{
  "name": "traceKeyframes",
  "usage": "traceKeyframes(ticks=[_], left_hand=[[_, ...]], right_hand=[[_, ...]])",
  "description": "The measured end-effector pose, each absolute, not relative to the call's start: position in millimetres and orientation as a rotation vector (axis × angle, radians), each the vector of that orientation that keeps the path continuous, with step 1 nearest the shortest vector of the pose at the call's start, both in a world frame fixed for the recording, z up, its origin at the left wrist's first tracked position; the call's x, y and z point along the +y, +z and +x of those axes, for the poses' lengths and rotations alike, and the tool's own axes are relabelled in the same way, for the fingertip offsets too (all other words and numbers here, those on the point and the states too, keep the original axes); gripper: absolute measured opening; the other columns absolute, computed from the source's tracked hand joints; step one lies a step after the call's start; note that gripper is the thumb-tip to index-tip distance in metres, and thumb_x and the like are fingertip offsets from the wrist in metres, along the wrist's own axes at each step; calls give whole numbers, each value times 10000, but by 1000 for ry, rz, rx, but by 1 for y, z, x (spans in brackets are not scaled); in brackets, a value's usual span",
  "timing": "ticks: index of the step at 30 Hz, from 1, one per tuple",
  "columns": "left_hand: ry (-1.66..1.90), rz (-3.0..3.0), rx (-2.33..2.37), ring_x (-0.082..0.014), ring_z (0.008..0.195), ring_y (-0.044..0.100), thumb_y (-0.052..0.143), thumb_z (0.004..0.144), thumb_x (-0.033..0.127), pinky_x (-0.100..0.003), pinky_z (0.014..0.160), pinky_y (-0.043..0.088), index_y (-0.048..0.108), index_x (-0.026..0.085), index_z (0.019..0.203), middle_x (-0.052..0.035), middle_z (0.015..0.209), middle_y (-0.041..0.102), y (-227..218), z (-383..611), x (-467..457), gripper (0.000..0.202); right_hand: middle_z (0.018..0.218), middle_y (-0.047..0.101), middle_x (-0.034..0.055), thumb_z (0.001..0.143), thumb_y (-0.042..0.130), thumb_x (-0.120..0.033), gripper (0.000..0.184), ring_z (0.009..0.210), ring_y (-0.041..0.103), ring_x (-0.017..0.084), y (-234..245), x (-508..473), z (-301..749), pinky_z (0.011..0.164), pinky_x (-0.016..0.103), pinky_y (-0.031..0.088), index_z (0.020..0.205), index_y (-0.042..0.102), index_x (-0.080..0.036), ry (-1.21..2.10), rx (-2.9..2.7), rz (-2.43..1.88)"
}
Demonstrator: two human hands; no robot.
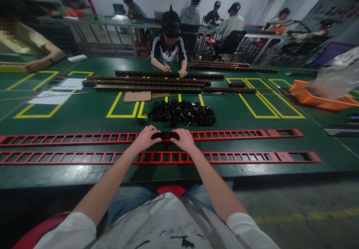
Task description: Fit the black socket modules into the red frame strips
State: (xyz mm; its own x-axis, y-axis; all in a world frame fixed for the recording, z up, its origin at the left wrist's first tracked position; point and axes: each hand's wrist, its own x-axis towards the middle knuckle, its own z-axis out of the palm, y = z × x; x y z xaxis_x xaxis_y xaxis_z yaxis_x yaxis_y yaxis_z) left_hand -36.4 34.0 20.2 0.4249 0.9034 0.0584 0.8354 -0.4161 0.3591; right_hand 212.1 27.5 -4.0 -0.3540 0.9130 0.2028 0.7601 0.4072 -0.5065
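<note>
Two long red slotted frames lie across the table in front of me, the far red frame (92,139) and the near red frame (95,157). Over the middle of the far one, my left hand (146,138) pinches the left end of a row of small black parts (165,136). At the right end of that row, the fingers of my right hand (183,138) are closed on a black part too. My fingers partly cover these parts, and how they sit in the frame is hard to see. Just beyond lies a heap of small black parts (182,113).
Dark long strips (148,89) and a piece of cardboard (137,96) lie behind the heap. An orange bin (316,95) with plastic bags stands at right. White papers (50,97) lie at left. A co-worker (169,51) sits opposite, another person (30,43) at far left.
</note>
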Motion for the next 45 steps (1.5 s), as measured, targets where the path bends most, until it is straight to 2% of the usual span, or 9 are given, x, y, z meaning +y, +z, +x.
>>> traceKeyframes(ticks=[3, 7, 11, 14, 20, 27, 32, 38, 45], left_hand=[[547, 2373, 1752, -283, 1211, 472, 552, 917, 405, -423, 1071, 414, 617, 226, 1286, -101, 1309, 532, 15, -58, 44, 415], [374, 2295, 2023, -371, 1320, 388, 536, 903, 326, -514, 1057, 407, 491, 238, 1416, -139, 1508, 376, 18, -85, 69, 522], [318, 2224, 1932, -293, 1203, 515, 595, 819, 196, -426, 1017, 449, 593, 235, 1221, -115, 1301, 535, 22, -94, 83, 404], [420, 2200, 1940, -238, 1079, 574, 616, 794, 189, -369, 966, 479, 591, 209, 1063, -89, 1133, 580, 20, -92, 81, 272], [1021, 1907, 1770, -204, 916, 619, 669, 736, 273, -363, 852, 519, 498, 220, 978, -26, 982, 611, 3, -88, 56, 301], [1177, 1864, 1565, -214, 999, 617, 695, 730, 266, -362, 889, 525, 510, 218, 1270, -48, 1068, 582, 2, -83, 31, 573], [1151, 1999, 1528, -217, 1048, 596, 683, 767, 233, -383, 960, 510, 607, 223, 1179, -52, 1092, 543, 0, -75, 21, 418], [1116, 2082, 1423, -233, 1108, 579, 690, 796, 241, -408, 1005, 481, 611, 227, 1133, -58, 1138, 557, -5, -69, 15, 347], [1016, 2230, 1516, -271, 1050, 583, 704, 791, 202, -471, 927, 471, 610, 228, 1132, -62, 1128, 662, -8, -70, 15, 355]], right_hand=[[1171, 695, 51, 867, 719, -367, 340, 1113, 593, 233, -4, 28, 212, 952, 389, 393, 1174, 646, -241, 458, -2214, -1420], [1171, 695, 48, 873, 710, -374, 333, 1118, 594, 235, -2, 28, 212, 950, 391, 396, 1173, 645, -246, 463, -2219, -1438], [1153, 698, 46, 870, 715, -365, 323, 1094, 604, 231, 1, 26, 212, 944, 387, 404, 1157, 648, -232, 449, -2221, -1441], [1143, 701, 45, 868, 719, -361, 321, 1085, 609, 225, 2, 26, 213, 948, 385, 405, 1153, 649, -230, 438, -2211, -1436], [1153, 700, 44, 869, 715, -364, 326, 1095, 607, 229, 2, 27, 213, 947, 384, 407, 1158, 649, -230, 449, -2217, -1463], [1147, 701, 45, 870, 715, -348, 321, 1081, 610, 234, 3, 26, 213, 939, 384, 410, 1158, 648, -225, 443, -2219, -1446], [1146, 700, 47, 864, 723, -355, 329, 1082, 609, 235, 5, 25, 212, 947, 391, 408, 1158, 650, -227, 450, -2213, -1452], [1125, 699, 50, 863, 724, -356, 320, 1086, 606, 226, 3, 24, 212, 957, 383, 405, 1152, 652, -239, 451, -2206, -1457], [1176, 690, 51, 866, 721, -366, 339, 1110, 594, 234, -2, 26, 213, 952, 389, 405, 1170, 644, -238, 445, -2209, -1436]])
